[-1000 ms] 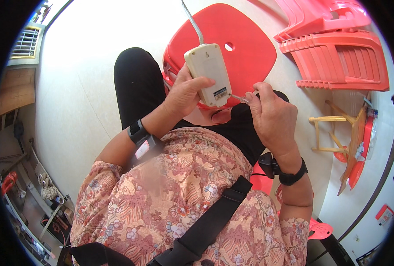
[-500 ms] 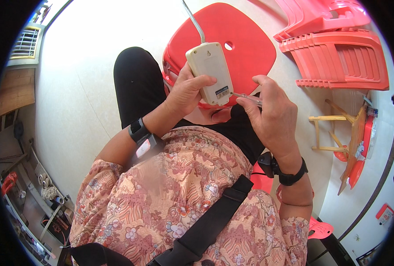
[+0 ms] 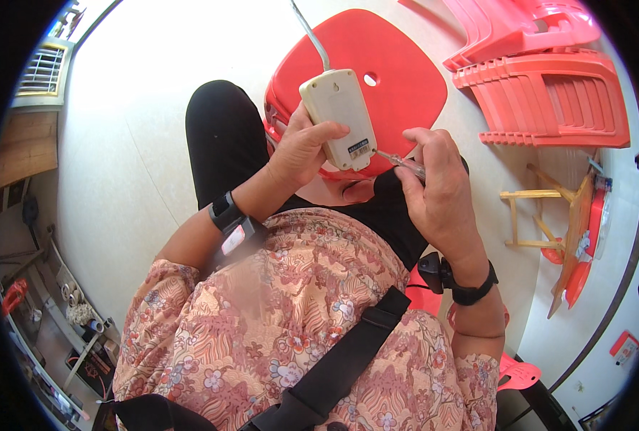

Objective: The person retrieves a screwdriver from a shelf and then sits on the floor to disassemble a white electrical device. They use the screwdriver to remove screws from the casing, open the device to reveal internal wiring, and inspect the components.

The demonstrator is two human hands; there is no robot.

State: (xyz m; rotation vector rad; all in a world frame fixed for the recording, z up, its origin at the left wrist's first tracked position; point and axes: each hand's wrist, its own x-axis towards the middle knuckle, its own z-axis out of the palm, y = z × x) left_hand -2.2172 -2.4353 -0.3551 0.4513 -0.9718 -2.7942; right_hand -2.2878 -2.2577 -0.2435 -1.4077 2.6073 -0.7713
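Note:
My left hand (image 3: 306, 147) is closed around the side of a cream power strip (image 3: 339, 115), its back with screw holes and a label turned up. A grey cable (image 3: 312, 36) runs out of its far end. A screwdriver with a clear handle (image 3: 414, 168) is held between the thumb and fingers of my right hand (image 3: 441, 190). Its tip meets the strip's near right corner, at a screw hole. Part of the handle is hidden in my palm.
A red plastic stool (image 3: 398, 86) stands just beyond the strip. Stacked red plastic stools (image 3: 549, 100) are at the far right, with a wooden folding stool (image 3: 574, 237) nearer. At the left are a wooden cabinet (image 3: 28, 147) and a cluttered shelf (image 3: 53, 323).
My right fingers have shifted on the screwdriver, so more of its clear handle shows. The strip and my left hand have barely moved.

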